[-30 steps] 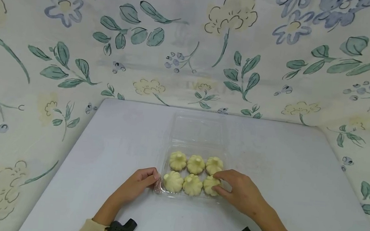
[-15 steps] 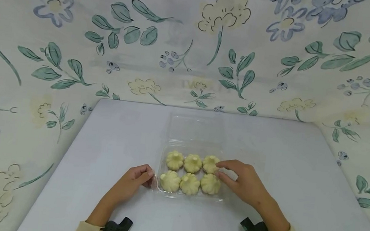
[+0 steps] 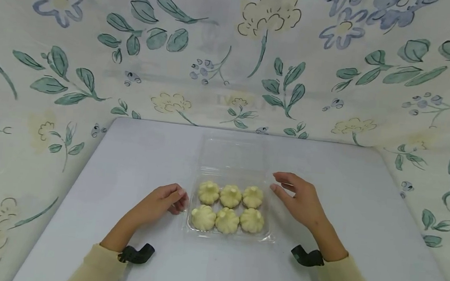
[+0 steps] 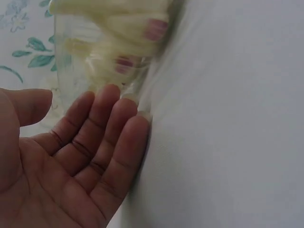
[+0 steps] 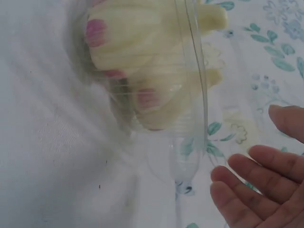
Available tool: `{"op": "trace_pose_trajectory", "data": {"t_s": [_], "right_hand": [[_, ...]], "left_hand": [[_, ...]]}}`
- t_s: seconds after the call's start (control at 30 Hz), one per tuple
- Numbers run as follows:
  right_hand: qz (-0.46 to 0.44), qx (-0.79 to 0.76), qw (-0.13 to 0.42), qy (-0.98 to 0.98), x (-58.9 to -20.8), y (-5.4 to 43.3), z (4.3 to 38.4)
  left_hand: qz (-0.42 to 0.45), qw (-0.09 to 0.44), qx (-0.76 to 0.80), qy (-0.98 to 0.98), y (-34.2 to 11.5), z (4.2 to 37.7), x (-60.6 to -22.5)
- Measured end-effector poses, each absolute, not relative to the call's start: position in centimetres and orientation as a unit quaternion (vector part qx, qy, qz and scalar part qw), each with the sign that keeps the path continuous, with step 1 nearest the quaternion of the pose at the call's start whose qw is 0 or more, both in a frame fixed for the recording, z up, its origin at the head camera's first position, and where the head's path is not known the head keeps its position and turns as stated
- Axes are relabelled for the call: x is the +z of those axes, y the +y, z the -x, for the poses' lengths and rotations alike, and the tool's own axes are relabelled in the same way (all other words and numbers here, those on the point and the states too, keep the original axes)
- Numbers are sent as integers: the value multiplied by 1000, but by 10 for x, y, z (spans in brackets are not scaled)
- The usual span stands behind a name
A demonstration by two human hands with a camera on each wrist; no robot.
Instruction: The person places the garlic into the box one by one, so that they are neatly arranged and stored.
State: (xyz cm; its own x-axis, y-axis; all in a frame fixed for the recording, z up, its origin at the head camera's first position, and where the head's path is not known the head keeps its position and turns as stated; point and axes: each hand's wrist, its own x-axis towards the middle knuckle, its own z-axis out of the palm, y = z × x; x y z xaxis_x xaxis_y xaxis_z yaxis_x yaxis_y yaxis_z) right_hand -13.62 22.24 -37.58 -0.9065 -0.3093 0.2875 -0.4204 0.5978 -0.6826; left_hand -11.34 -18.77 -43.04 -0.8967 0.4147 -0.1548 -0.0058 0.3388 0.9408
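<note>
A clear plastic clamshell box (image 3: 226,235) sits on the white table with its lid (image 3: 233,154) laid back. Inside, pale yellow garlic bulbs (image 3: 227,221) stand in two rows of three, stems up. Purple patches show low on the garlic bulbs (image 5: 128,38) through the box wall in the right wrist view. My left hand (image 3: 166,201) is at the box's left side, fingers loosely bent around nothing; whether the fingertips touch the wall I cannot tell. Just right of the box, my right hand (image 3: 300,200) hovers with thumb and fingers apart, holding nothing.
The white tabletop (image 3: 342,177) extends on both sides of the box. A floral cloth (image 3: 217,46) hangs behind the table and along its sides. Black wrist mounts (image 3: 136,254) sit at both cuffs.
My right hand has left the right-hand garlic bulbs and moved up and right, off the box. The left hand has let go of the box's left edge and drawn slightly away.
</note>
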Motion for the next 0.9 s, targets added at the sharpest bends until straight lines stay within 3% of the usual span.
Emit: {"op": "trace_pose_trajectory", "data": {"t_s": [0.17, 0.47, 0.9], "right_hand": [[-167, 418, 8, -893, -381, 225, 146], [-127, 441, -90, -884, -396, 220, 164], [-49, 498, -82, -862, -409, 211, 197]], "left_hand": [[-112, 193, 557, 800, -192, 136, -422], [-84, 152, 546, 820, -176, 161, -423], [26, 86, 533, 841, -151, 198, -425]]}}
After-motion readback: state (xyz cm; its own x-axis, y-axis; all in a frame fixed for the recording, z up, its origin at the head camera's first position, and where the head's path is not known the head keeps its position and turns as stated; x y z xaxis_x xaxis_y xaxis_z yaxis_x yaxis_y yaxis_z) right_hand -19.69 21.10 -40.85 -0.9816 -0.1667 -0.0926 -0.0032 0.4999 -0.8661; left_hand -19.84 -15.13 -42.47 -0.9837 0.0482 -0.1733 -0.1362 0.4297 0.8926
